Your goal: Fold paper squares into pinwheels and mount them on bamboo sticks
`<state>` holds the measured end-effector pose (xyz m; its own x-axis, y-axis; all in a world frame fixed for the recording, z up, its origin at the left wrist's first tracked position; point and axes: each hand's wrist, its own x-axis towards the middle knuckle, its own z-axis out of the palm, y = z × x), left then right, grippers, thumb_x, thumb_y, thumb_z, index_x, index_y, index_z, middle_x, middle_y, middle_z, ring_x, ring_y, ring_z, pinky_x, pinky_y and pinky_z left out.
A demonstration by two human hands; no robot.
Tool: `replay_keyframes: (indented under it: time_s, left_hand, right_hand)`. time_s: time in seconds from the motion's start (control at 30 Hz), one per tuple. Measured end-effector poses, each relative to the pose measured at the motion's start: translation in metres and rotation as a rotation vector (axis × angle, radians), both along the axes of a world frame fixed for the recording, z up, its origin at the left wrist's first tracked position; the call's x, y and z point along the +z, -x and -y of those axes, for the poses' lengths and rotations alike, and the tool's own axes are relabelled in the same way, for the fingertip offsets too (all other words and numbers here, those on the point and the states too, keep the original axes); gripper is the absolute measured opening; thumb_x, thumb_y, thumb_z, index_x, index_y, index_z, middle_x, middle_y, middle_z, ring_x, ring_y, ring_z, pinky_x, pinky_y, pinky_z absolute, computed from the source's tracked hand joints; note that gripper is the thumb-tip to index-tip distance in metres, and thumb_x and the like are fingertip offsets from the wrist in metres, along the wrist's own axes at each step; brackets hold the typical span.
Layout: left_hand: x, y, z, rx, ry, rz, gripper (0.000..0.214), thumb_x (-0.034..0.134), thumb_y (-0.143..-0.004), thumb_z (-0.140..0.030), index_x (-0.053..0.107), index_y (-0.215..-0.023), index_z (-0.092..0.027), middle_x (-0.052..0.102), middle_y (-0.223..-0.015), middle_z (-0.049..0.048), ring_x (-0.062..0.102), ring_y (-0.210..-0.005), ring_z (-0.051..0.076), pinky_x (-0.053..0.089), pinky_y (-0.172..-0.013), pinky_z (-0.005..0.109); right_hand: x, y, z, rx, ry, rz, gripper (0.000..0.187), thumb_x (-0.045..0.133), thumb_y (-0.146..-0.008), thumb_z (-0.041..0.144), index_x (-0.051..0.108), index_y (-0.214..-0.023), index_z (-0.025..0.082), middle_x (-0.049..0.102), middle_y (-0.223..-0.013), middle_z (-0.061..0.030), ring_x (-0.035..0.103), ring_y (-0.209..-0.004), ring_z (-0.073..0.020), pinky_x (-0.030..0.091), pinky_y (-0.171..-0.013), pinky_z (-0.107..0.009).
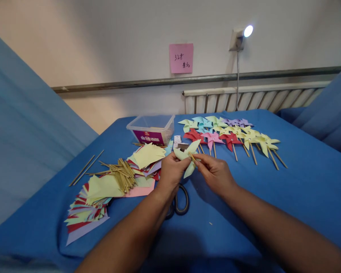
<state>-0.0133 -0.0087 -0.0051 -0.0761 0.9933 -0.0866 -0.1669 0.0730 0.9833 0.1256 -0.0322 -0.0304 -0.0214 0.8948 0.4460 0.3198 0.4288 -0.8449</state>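
Note:
My left hand (pixel 170 172) is closed around a pale yellow-green paper pinwheel (pixel 187 153) above the blue-covered table (pixel 301 189). My right hand (pixel 214 172) pinches a thin wooden stick (pixel 192 157) against the pinwheel's centre. Both hands meet in the middle of the view. A pair of scissors (pixel 179 203) lies under my left wrist.
Finished pinwheels (pixel 230 134) in several colours lie in rows at the back right. Loose wooden sticks (pixel 122 174) and stacks of cut coloured paper (pixel 93 204) lie to the left. A clear plastic box (pixel 152 129) stands behind. A radiator and a pink wall note are beyond.

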Motion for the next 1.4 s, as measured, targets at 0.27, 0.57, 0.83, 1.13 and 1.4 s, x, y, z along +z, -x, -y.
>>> replay_keyframes:
  time_s: [0.27, 0.57, 0.83, 1.13, 1.4]
  left_hand:
    - [0.0017, 0.0023, 0.0008, -0.055, 0.036, 0.068, 0.034, 0.084, -0.051, -0.028, 0.067, -0.076, -0.012, 0.066, -0.064, 0.0023, 0.056, -0.053, 0.012, 0.041, -0.052, 0.024]
    - [0.0021, 0.0027, 0.0005, -0.066, 0.06, 0.099, 0.032, 0.083, -0.052, -0.029, 0.068, -0.075, -0.012, 0.067, -0.066, 0.0042, 0.058, -0.054, 0.014, 0.045, -0.055, 0.026]
    - [-0.0035, 0.004, -0.0015, -0.073, 0.055, 0.134, 0.031, 0.082, -0.054, -0.025, 0.067, -0.078, -0.011, 0.067, -0.069, 0.0052, 0.058, -0.057, 0.014, 0.044, -0.056, 0.025]
    - [-0.0018, 0.0039, -0.0011, -0.069, 0.065, 0.146, 0.03, 0.081, -0.054, -0.024, 0.066, -0.077, -0.011, 0.066, -0.068, 0.0052, 0.059, -0.058, 0.014, 0.046, -0.059, 0.027]
    - [-0.0017, 0.0046, 0.0002, -0.075, 0.04, 0.159, 0.024, 0.079, -0.058, -0.022, 0.067, -0.076, -0.011, 0.065, -0.067, 0.0044, 0.058, -0.059, 0.013, 0.045, -0.061, 0.026]
  right_hand:
    - [-0.0043, 0.0052, -0.0037, 0.092, 0.236, -0.296, 0.032, 0.062, -0.083, 0.035, 0.07, -0.11, 0.02, 0.063, -0.062, 0.0011, 0.057, -0.058, -0.0136, 0.044, -0.056, -0.026]
    - [-0.0014, 0.0034, -0.0048, 0.145, 0.33, -0.402, 0.035, 0.066, -0.079, 0.038, 0.071, -0.109, 0.02, 0.063, -0.062, 0.0012, 0.055, -0.057, -0.0125, 0.042, -0.053, -0.024]
    - [-0.0042, 0.0002, -0.0067, 0.186, 0.367, -0.388, 0.04, 0.065, -0.081, 0.041, 0.068, -0.114, 0.018, 0.061, -0.061, 0.0015, 0.047, -0.049, -0.0091, 0.035, -0.045, -0.022]
    - [0.002, -0.0016, -0.005, 0.252, 0.443, -0.419, 0.046, 0.067, -0.079, 0.043, 0.066, -0.118, 0.019, 0.061, -0.061, 0.0022, 0.039, -0.044, -0.006, 0.027, -0.042, -0.021]
    - [0.0, -0.003, -0.0053, 0.265, 0.386, -0.392, 0.046, 0.068, -0.08, 0.041, 0.065, -0.119, 0.017, 0.061, -0.061, 0.002, 0.038, -0.043, -0.0053, 0.027, -0.042, -0.021]
